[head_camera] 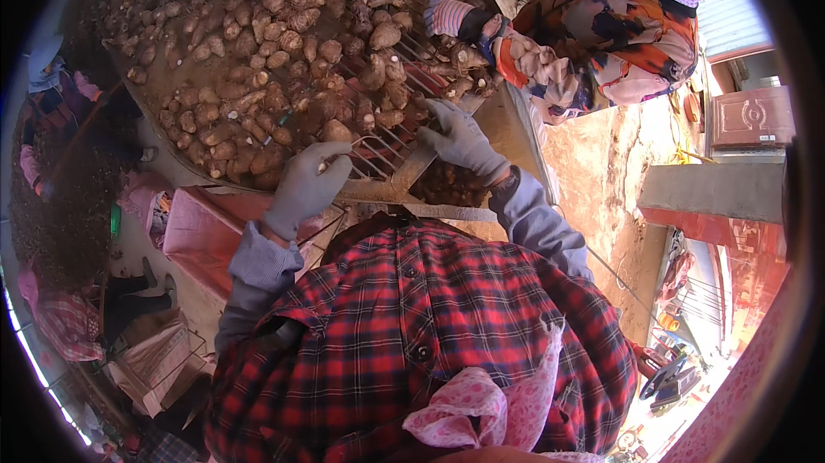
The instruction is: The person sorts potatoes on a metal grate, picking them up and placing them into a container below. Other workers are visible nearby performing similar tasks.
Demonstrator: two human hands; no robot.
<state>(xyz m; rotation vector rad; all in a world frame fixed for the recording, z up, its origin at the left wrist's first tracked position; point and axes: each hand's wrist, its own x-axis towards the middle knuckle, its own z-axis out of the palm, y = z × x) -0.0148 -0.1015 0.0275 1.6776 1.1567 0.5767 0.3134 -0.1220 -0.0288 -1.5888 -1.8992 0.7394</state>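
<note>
In a grey work glove, my left hand (308,187) is held over the near edge of the sorting table, fingers curled around a small pale-brown piece (322,167), seemingly a tuber and mostly hidden. My right hand (463,140), gloved alike, hovers by the metal-bar grate (377,157), its thumb and forefinger apart beside brown taro-like tubers (391,118). A large heap of such tubers (258,57) covers the table beyond. A flat metal strip (416,169) borders the grate, and more tubers (448,184) lie lower down, under my right wrist.
Across the grate, a co-worker's striped-gloved hand (446,17) reaches over the tubers. A pink plastic crate (196,237) stands below my left arm. Other people (64,321) are at the left, near a cardboard box (151,360) and a dark heap (58,224). A concrete pillar (709,192) rises at right.
</note>
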